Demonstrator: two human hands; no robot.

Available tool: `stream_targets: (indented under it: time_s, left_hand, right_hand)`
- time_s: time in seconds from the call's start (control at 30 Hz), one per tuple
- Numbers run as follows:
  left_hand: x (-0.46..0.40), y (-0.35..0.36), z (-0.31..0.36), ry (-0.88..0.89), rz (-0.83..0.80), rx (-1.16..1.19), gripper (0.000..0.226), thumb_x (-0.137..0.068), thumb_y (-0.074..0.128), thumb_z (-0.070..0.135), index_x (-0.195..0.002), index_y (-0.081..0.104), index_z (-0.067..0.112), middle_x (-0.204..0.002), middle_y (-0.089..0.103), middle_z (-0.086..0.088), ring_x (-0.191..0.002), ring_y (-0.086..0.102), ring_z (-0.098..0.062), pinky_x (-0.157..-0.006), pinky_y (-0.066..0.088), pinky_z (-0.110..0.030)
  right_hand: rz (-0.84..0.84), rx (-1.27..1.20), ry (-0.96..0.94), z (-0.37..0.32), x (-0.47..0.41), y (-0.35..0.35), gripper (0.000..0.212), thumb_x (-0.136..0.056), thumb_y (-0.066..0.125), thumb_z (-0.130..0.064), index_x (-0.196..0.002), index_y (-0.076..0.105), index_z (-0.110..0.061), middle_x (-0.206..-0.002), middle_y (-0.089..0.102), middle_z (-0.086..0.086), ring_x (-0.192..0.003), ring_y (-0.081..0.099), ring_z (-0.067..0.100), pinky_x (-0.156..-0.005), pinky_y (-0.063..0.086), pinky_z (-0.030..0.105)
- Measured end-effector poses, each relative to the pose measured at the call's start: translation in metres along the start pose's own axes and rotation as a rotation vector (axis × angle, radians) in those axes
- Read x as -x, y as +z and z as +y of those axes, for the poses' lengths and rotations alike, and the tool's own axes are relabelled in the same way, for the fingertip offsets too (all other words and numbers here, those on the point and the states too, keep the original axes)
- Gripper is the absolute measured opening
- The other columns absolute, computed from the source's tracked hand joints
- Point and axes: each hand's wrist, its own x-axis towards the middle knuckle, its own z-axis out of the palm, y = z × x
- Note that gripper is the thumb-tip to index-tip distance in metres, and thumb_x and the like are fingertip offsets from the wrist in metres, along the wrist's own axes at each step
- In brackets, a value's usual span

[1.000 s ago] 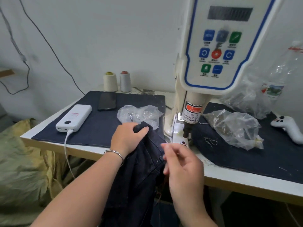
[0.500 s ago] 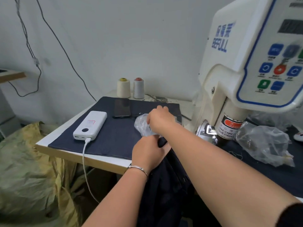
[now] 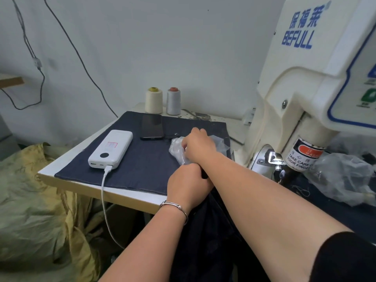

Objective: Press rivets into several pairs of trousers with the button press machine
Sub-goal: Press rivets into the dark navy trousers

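Dark blue trousers hang over the table's front edge, and my left hand grips their top bunched in a fist. My right arm crosses above it. My right hand reaches into a small clear plastic bag of rivets lying on the denim mat; its fingers curl down into the bag and their tips are hidden. The white button press machine stands to the right, with its labelled press head above the die.
A white power bank with a cable and a black phone lie on the mat. Two thread cones stand at the back. Another crumpled plastic bag lies right of the machine. A yellow sack sits left of the table.
My right hand has gone from in front of the press across to the rivet bag and into it. The view has swung left. My left hand keeps its grip on the trousers.
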Motion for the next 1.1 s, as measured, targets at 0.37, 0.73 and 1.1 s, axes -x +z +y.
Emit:
stream_targets:
  time_s: [0.37,0.73,1.1]
  left_hand:
    - [-0.0002,-0.0019,0.0017,-0.028,-0.009,0.006,0.036,-0.086,0.056,0.023,-0.052,0.042,0.022,-0.051,0.045,0.005,-0.046,0.039,-0.014,-0.045,0.024,-0.028]
    - [-0.0018,-0.0011,0.0000,-0.046,-0.005,0.029,0.035,-0.085,0.057,0.024,-0.053,0.043,0.021,-0.052,0.046,0.004,-0.047,0.039,-0.014,-0.046,0.025,-0.027]
    - [-0.0015,-0.0009,0.0008,-0.054,-0.007,0.014,0.036,-0.085,0.058,0.025,-0.053,0.043,0.020,-0.052,0.045,0.004,-0.047,0.039,-0.014,-0.046,0.024,-0.027]
  right_hand:
    - [0.004,0.021,-0.010,-0.0023,-0.0030,0.0002,0.022,-0.087,0.056,-0.009,-0.103,0.069,-0.017,-0.111,0.046,0.006,-0.112,0.041,0.026,-0.065,0.034,0.030]
    - [-0.016,0.005,-0.037,-0.0048,-0.0037,0.0020,0.024,-0.086,0.054,-0.007,-0.103,0.069,-0.015,-0.113,0.048,0.007,-0.113,0.041,0.027,-0.065,0.034,0.032]
    - [0.097,0.054,0.040,-0.0013,-0.0041,0.0023,0.025,-0.089,0.055,-0.014,-0.110,0.067,-0.018,-0.114,0.052,0.004,-0.114,0.043,0.024,-0.067,0.036,0.031]
